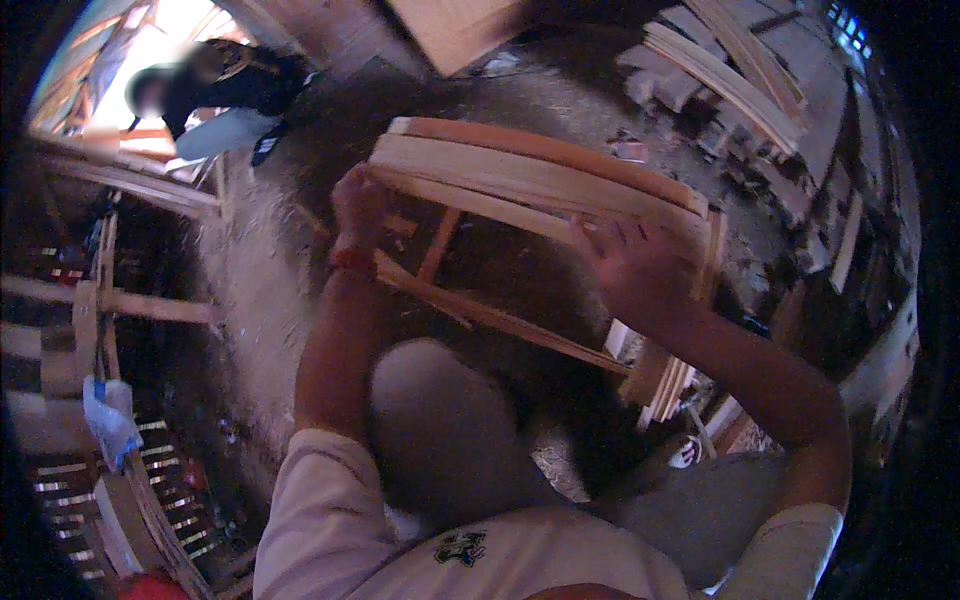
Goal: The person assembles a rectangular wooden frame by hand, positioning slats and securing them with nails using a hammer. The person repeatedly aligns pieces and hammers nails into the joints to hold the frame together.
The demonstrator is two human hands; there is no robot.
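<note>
A wooden frame [540, 175] of pale slats and rails stands before me, above my knees. My left hand [358, 208] grips its left end, near the corner; a red band sits on that wrist. My right hand [628, 262] is closed on the frame's right side, fingers wrapped over the top slats. A thin diagonal rail [480, 312] runs below between the two hands.
Sawdust covers the floor [250, 290]. Another person [215, 85] in dark clothes crouches at the far left. Stacked planks [730, 75] lie at the upper right. More wooden frames [110, 300] and a blue-white cloth [108, 420] are at my left.
</note>
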